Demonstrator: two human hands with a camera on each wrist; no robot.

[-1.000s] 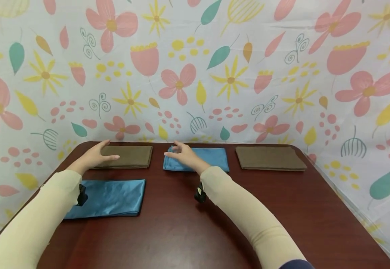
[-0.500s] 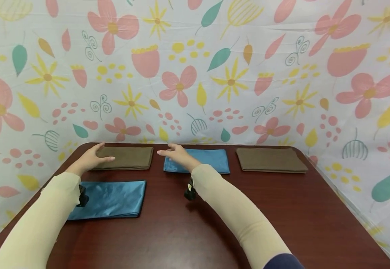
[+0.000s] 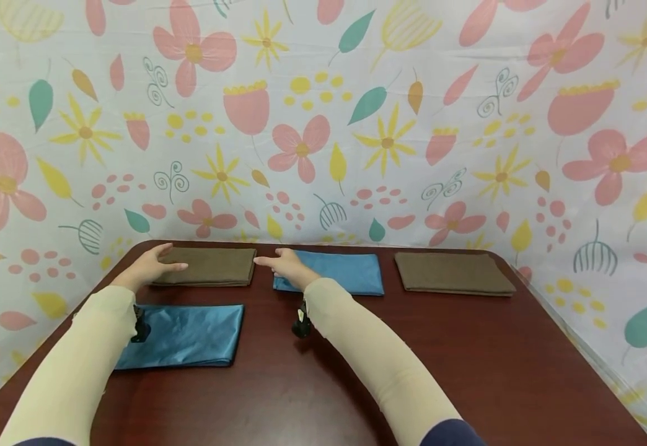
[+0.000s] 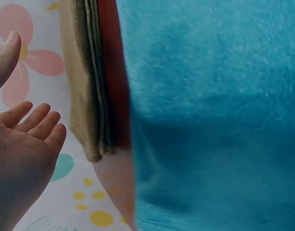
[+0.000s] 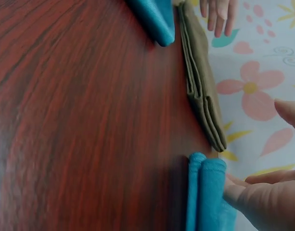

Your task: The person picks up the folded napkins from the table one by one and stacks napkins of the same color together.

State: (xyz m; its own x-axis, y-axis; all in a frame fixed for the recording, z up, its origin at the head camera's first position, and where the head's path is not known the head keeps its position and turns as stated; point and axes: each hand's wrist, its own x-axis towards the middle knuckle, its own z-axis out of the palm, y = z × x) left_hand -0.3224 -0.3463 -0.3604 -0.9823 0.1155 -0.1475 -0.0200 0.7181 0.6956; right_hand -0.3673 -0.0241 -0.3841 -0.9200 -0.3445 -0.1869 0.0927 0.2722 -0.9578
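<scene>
Several folded cloths lie on a dark red-brown table. My left hand (image 3: 149,267) is at the left end of the back-left brown cloth (image 3: 214,267), thumb spread from the fingers and nothing held. In the left wrist view the fingers (image 4: 41,122) stand apart from that cloth. My right hand (image 3: 289,266) is over the left end of the back-middle blue cloth (image 3: 348,272), its thumb and fingers apart. The right wrist view shows the hand beside the blue cloth (image 5: 212,192); whether it touches is unclear. Below my left wrist lies a shiny teal-blue cloth (image 3: 189,334).
Another folded brown cloth (image 3: 452,272) lies at the back right of the table (image 3: 279,396). A white curtain (image 3: 323,204) with flower prints hangs right behind the table's back edge and along its sides. Small black devices (image 3: 301,322) sit under both wrists.
My right hand has moved left across the blue cloth toward the back-left brown one. The left hand has shifted very slightly left. The cloths keep their places, and the head view has tilted up a little.
</scene>
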